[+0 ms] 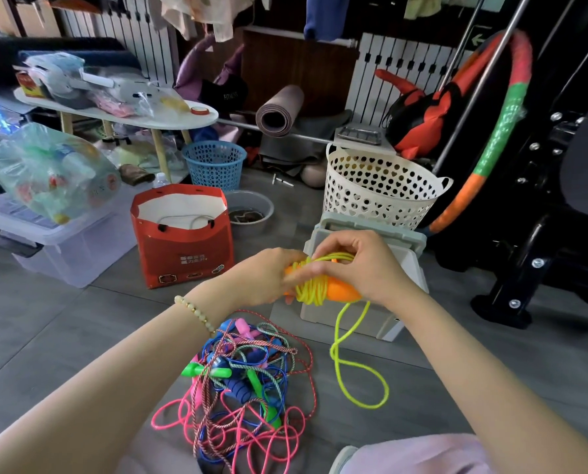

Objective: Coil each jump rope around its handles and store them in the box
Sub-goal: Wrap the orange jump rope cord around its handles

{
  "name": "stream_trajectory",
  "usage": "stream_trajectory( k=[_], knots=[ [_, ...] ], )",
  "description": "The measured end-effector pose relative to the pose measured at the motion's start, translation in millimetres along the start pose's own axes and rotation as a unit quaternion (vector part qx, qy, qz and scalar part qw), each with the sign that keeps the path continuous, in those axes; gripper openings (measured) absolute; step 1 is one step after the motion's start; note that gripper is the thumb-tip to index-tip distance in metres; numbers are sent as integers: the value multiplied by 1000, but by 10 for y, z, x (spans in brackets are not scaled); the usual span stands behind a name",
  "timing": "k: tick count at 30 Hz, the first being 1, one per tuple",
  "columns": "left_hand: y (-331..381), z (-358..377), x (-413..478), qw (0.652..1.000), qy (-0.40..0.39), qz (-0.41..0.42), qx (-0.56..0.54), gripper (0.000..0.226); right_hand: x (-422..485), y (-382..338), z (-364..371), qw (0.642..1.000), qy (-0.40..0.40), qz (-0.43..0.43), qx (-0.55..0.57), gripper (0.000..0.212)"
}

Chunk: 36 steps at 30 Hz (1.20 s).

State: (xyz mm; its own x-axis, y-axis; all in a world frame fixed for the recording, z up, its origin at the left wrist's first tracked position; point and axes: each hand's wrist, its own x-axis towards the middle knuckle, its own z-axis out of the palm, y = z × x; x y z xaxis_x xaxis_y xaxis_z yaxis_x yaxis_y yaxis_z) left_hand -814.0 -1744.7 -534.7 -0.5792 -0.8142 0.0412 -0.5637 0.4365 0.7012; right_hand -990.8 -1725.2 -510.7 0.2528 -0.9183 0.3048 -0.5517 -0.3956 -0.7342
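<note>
**fig. 1. winding the yellow rope over its handles**

the left hand [268, 280] grips one end of the paired orange handles [342, 290], fingers curled around them. the right hand [366, 265] pinches the yellow rope [308, 292] at the handles' upper side. several turns already lie around the handles. the rest of the rope hangs down and loops on the floor. the bundle is held in front of the grey box [402, 235]. a tangled pile of other ropes [244, 378] lies on the floor beneath the left wrist. a red paper bag [183, 248] stands to the left.
</note>
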Motion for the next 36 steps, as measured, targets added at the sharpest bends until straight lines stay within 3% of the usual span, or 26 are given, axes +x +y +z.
stream_trajectory(
  k=[5, 13, 20, 25, 31, 34, 36],
  knots=[
    [12, 47, 17, 995, -20, 1, 99, 40, 5, -6, 0, 999, -53, -10, 0, 18],
    [-45, -7, -38, 993, -31, 1, 110, 38, 41, 17, -6, 994, -104, 1, 14, 25],
    [-8, 42, -73, 986, -52, 34, 156, 31, 9, 108, -76, 964, -205, 122, 117, 13],
    [47, 76, -104, 995, -23, 57, 79, 28, -25, 123, -24, 933, -193, 166, 253, 12],
    [24, 108, -110, 998, -2, 62, -16, 30, -40, 97, -93, 925, -221, 142, 274, 30],
    [-69, 70, -101, 995, 10, 72, -71, 44, -63, 111, -170, 912, -249, 138, 296, 28],
    [-94, 63, -107, 993, 15, 74, -95, 42, -76, 96, -176, 910, -255, 136, 297, 33]
  ],
)
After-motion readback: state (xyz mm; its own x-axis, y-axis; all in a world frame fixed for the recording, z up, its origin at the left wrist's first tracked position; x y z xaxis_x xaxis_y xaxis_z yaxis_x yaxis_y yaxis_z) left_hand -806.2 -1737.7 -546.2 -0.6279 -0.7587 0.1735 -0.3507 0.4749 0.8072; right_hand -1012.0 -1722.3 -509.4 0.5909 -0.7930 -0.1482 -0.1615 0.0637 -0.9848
